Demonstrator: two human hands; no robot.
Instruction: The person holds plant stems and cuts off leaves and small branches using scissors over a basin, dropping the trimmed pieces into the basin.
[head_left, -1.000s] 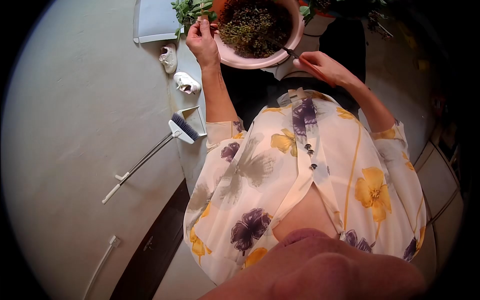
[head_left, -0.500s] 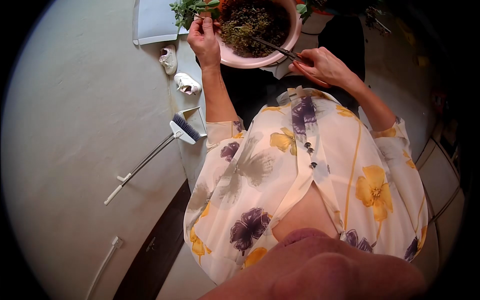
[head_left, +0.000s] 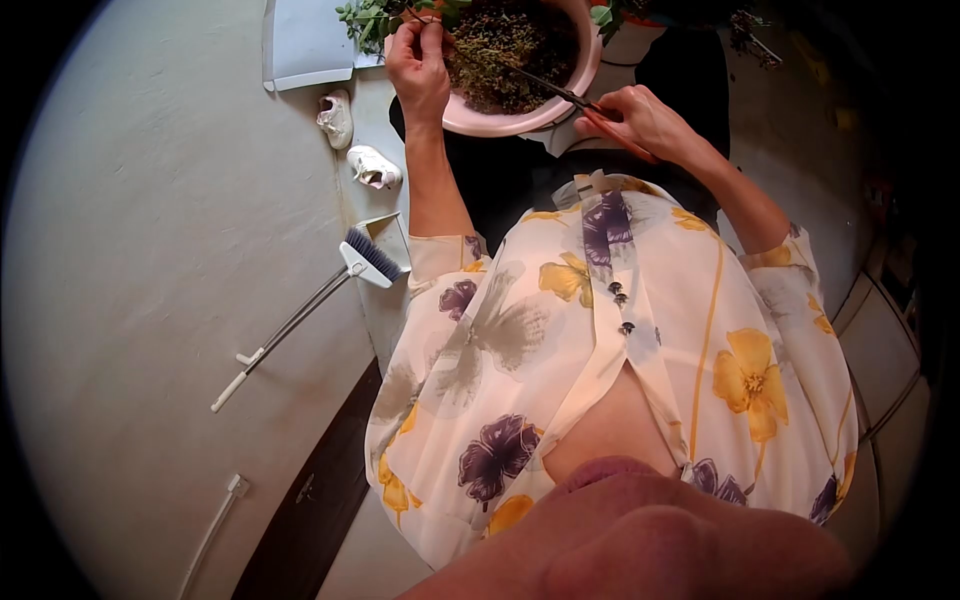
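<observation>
At the top, my left hand (head_left: pixel 420 78) pinches a leafy green sprig (head_left: pixel 368 24) by its stem, over the left rim of a pink basin (head_left: pixel 500 125). Small brownish, seed-like clusters (head_left: pixel 520 55) fill the basin. My right hand (head_left: pixel 645 122) is wrapped around the orange handles of a pair of scissors (head_left: pixel 572 97). Their dark blades point left over the basin, with the tips among or just above the clusters. The sprig's upper part is cut off by the frame edge.
More green leaves (head_left: pixel 604 16) hang at the basin's right. White shoes (head_left: pixel 374 167) lie on the left, above a dustpan and brush (head_left: pixel 370 258). A pale board (head_left: pixel 308 45) is at top left. A white cable (head_left: pixel 208 540) runs at lower left.
My left hand has shifted slightly right with the sprig, its fingers now nearer the basin's clusters. In my right hand the scissors' handles have drawn closer together.
</observation>
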